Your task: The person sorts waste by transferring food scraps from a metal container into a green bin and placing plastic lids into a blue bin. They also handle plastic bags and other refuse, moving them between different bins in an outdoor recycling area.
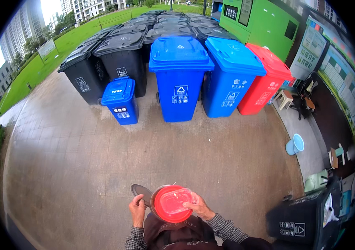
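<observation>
My left hand (pixel 137 210) grips the edge of a dark round lid (pixel 141 191), left of a round metal-rimmed container. A red round plastic container (pixel 172 216) sits in or on that rimmed container, close before my body. With my right hand (pixel 198 207) I hold a clear rectangular plastic container (pixel 174 200) over the red one, thumb on its near edge. What supports the round containers from below is hidden.
Beyond the paving stand a small blue bin (pixel 120 101), large blue bins (pixel 180 81) (pixel 232 78), a red bin (pixel 263 81) and several black bins (pixel 121 56). To the right are a light-blue bucket (pixel 294 144), a stool (pixel 284 98) and a black bin (pixel 293 218).
</observation>
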Demonstrator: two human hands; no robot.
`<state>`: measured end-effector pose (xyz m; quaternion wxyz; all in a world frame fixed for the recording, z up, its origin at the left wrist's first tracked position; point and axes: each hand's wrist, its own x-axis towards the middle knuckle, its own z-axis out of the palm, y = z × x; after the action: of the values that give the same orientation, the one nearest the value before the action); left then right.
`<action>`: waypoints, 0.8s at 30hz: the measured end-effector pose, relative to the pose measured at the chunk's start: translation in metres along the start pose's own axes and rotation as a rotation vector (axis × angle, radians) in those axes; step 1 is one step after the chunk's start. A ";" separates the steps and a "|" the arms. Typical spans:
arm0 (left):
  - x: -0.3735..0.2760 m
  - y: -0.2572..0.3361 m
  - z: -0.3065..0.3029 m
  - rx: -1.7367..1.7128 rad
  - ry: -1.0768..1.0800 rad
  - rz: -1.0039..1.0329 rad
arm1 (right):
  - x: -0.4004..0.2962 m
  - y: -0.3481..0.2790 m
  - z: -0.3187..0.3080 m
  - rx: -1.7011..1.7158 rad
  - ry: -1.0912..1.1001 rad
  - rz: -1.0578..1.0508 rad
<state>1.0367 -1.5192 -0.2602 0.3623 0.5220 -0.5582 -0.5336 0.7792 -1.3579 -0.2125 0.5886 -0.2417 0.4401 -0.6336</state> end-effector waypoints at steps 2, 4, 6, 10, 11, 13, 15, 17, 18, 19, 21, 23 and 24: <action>0.039 0.014 0.005 0.052 -0.021 -0.051 | 0.041 -0.029 -0.014 -0.029 0.006 0.008; 0.083 0.027 0.014 -0.067 0.029 0.042 | 0.083 -0.050 -0.027 -0.035 0.040 -0.007; 0.135 0.038 0.018 -0.069 0.035 0.062 | 0.124 -0.063 -0.037 -0.026 0.102 -0.050; 0.257 0.065 0.029 -0.290 0.104 0.023 | 0.195 -0.083 -0.051 0.047 0.285 -0.116; 0.292 0.073 0.032 -0.364 0.050 -0.009 | 0.211 -0.087 -0.053 0.056 0.330 -0.145; 0.358 0.092 0.038 -0.468 -0.022 -0.145 | 0.242 -0.096 -0.058 0.083 0.405 -0.190; 0.409 0.111 0.055 -0.610 -0.094 -0.095 | 0.267 -0.105 -0.060 0.134 0.478 -0.230; 0.456 0.139 0.072 -0.735 -0.187 -0.088 | 0.289 -0.115 -0.060 0.168 0.530 -0.236; 0.479 0.154 0.079 -0.753 -0.250 -0.080 | 0.300 -0.121 -0.060 0.179 0.556 -0.243; 0.501 0.169 0.089 -0.770 -0.280 -0.055 | 0.312 -0.126 -0.061 0.179 0.571 -0.270; 0.544 0.197 0.112 -0.804 -0.323 -0.042 | 0.341 -0.139 -0.067 0.201 0.579 -0.271; 0.577 0.222 0.137 -0.807 -0.379 -0.006 | 0.366 -0.150 -0.072 0.217 0.586 -0.277; 0.590 0.232 0.148 -0.808 -0.398 0.004 | 0.379 -0.155 -0.078 0.223 0.590 -0.269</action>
<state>0.7353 -2.0855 -0.1496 0.4238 0.2247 -0.3646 -0.7981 0.5603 -1.7126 -0.2008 0.3698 -0.0380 0.4837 -0.7923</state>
